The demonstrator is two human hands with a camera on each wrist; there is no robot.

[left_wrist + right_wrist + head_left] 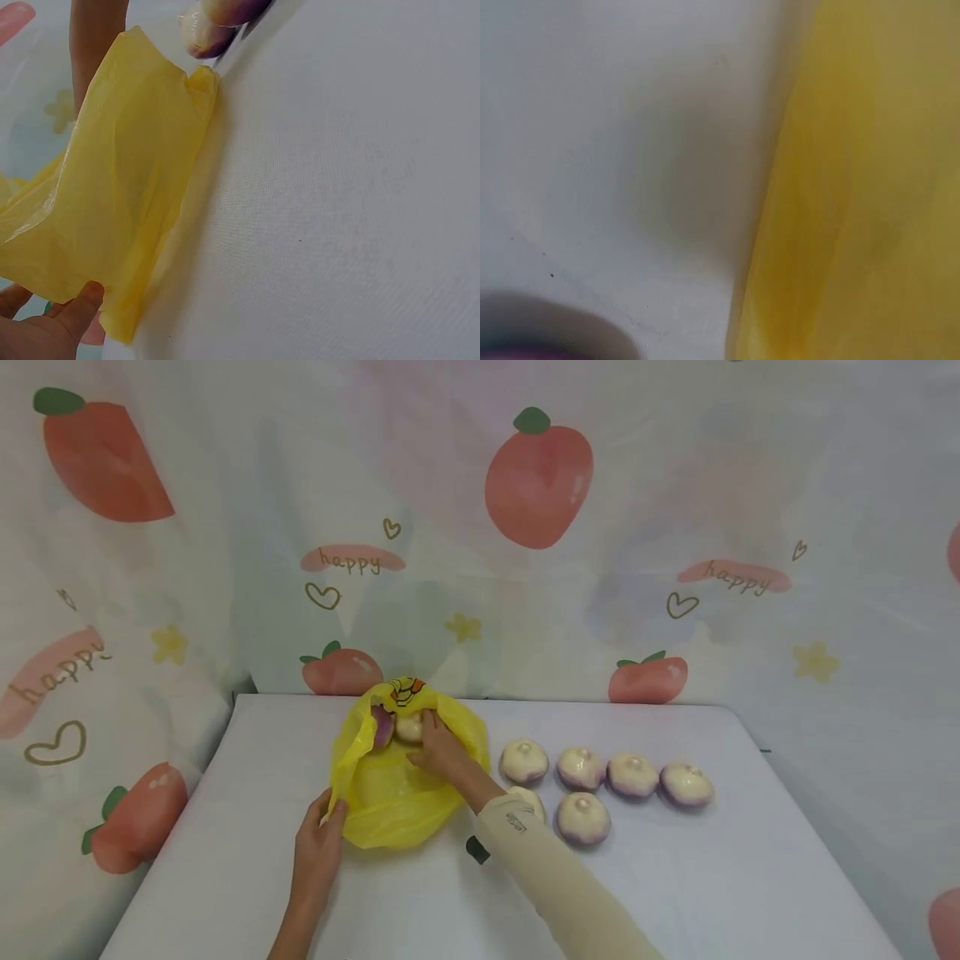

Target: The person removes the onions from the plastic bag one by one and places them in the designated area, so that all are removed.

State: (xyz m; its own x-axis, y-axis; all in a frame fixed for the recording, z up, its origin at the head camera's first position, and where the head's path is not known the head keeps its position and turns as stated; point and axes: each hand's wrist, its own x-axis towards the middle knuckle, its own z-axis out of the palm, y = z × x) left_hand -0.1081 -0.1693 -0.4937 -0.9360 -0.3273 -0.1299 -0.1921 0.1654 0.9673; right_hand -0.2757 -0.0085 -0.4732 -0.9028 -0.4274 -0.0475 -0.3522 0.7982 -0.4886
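A yellow plastic bag (pixel 397 827) lies with its mouth spread on the table's left half. My left hand (pixel 318 847) pinches its near left edge; in the left wrist view the thumb lies against the yellow film. Inside the bag are a purple-skinned turnip (pixel 382 727) and a pale turnip (pixel 408 727). My right hand (pixel 444 752) reaches into the mouth, its extended fingers at the pale turnip's right side and the thumb apart below it. The right wrist view has only the bag's side (pixel 855 195) and white table; that hand is out of its frame.
Right of the bag, several white-and-purple turnips (pixel 582 819) lie in two rows on the white table (pixel 720 885). One turnip (pixel 528 802) is partly covered by the right sleeve (pixel 555 877). A small black piece (pixel 477 850) shows beside that sleeve. A strawberry-printed curtain (pixel 540 602) hangs behind.
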